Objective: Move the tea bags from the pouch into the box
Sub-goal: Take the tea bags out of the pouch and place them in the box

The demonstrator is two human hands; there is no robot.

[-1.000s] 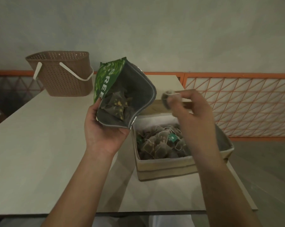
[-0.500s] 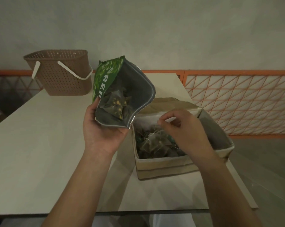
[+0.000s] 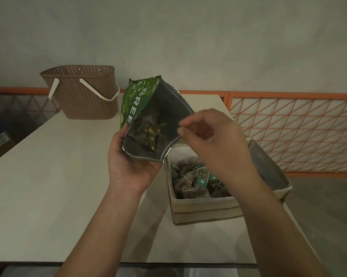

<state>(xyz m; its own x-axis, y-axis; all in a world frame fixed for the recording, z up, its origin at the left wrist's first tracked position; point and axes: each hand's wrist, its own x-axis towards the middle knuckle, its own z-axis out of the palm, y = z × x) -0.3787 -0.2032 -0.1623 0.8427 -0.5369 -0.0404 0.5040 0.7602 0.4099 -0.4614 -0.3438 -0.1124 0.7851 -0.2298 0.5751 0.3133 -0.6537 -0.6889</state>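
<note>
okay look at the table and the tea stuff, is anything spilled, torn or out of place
Nothing stands out. The left hand holds the open pouch with tea bags inside it; the rest lie in the box. None lie on the table.

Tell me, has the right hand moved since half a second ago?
Yes. The right hand has risen from inside the box and shifted left, so its fingertips are now at the open mouth of the pouch.
</note>
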